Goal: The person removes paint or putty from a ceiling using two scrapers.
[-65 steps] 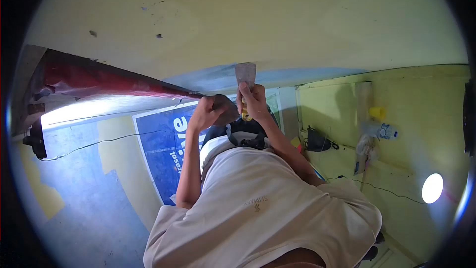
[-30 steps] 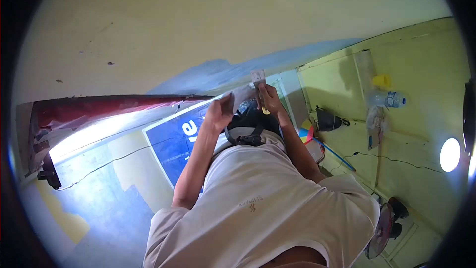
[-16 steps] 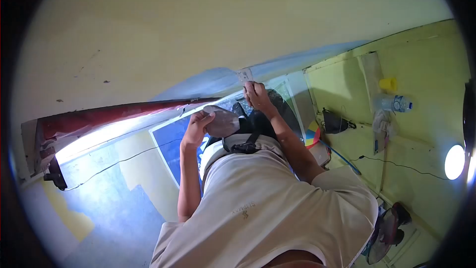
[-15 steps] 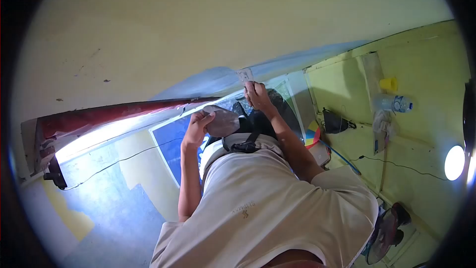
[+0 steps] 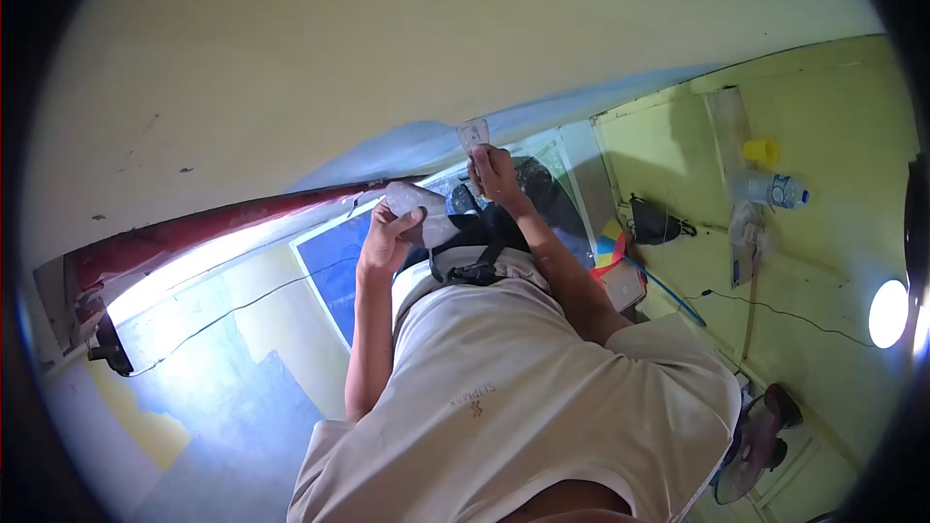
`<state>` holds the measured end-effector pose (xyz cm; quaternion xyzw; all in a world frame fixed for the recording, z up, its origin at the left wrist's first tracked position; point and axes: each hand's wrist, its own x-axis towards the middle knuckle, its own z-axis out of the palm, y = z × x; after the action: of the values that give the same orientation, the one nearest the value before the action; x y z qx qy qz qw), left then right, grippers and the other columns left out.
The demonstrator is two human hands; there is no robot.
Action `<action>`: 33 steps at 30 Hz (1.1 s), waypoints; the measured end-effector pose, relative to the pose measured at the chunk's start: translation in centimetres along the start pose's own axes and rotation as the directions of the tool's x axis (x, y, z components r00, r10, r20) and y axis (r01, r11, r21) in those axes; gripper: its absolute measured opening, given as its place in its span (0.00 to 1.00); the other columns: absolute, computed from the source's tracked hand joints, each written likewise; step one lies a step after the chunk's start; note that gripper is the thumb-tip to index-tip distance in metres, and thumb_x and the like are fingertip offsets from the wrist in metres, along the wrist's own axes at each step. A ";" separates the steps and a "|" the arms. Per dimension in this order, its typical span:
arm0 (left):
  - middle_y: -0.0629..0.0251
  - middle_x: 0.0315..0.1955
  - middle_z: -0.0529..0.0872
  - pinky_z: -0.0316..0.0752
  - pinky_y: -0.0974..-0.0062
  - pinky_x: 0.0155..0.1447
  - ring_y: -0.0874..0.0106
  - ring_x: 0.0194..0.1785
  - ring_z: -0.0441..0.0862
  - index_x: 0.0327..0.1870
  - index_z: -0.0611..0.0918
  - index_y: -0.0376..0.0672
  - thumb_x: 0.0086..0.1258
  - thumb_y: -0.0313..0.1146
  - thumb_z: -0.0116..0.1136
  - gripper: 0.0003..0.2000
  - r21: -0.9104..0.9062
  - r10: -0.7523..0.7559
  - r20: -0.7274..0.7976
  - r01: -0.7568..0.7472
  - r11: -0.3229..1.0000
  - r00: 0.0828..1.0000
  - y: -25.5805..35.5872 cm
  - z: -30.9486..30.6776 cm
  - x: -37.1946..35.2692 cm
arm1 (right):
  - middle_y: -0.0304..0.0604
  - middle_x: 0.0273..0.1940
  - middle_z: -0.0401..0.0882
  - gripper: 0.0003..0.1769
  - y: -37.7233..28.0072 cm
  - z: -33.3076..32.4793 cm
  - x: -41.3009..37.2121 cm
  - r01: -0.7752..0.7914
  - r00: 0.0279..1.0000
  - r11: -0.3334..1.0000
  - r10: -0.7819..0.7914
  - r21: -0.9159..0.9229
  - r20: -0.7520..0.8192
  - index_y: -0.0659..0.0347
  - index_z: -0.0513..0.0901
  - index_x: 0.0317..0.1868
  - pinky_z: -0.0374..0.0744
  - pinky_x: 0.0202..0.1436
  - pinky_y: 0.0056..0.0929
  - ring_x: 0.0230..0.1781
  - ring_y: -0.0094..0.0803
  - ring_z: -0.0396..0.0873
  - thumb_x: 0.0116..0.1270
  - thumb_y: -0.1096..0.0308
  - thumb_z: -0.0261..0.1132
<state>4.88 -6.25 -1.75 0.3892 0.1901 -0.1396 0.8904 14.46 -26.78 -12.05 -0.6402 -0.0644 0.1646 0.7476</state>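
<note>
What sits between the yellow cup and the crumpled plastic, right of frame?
A clear plastic bottle with a blue cap. The head view shows it between the yellow cup and the crumpled plastic.

indoor room [image 5: 823, 87]; patchily painted wall [image 5: 387, 68]

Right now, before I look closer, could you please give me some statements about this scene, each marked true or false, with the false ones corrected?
1. The right hand holds a scraper. True.
2. The left hand is empty. False: the left hand holds a flat grey piece.
3. A yellow cup is near the bottle. True.
4. The bottle has a red cap. False: the cap is blue.
5. The round light at the picture's right is off. False: the round light glows white.
6. The shirt is pale. True.
</note>
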 end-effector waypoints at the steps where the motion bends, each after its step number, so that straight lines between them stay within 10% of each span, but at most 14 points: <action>1: 0.64 0.36 0.88 0.81 0.73 0.44 0.75 0.38 0.86 0.42 0.82 0.40 0.64 0.22 0.65 0.08 0.047 0.014 -0.013 -0.013 0.999 1.000 0.0 0.0 0.0 | 0.34 0.12 0.67 0.28 0.1 -0.2 0.0 -0.032 0.999 0.999 0.032 0.002 -0.008 0.63 0.73 0.25 0.65 0.13 0.22 0.08 0.20 0.66 0.79 0.50 0.50; 33: 0.67 0.36 0.88 0.76 0.75 0.47 0.77 0.39 0.82 0.44 0.85 0.33 0.60 0.25 0.69 0.11 0.542 0.111 0.010 -0.099 0.834 0.994 2.2 -1.2 1.1 | 0.33 0.14 0.67 0.28 -0.8 0.2 -0.2 -0.059 0.997 0.998 0.061 0.034 -0.057 0.62 0.72 0.23 0.64 0.14 0.23 0.10 0.19 0.65 0.79 0.51 0.50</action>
<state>6.49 -4.03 -1.55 0.6362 0.1310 -0.1344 0.7483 14.36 -26.77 -11.26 -0.6343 -0.0209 0.1695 0.7540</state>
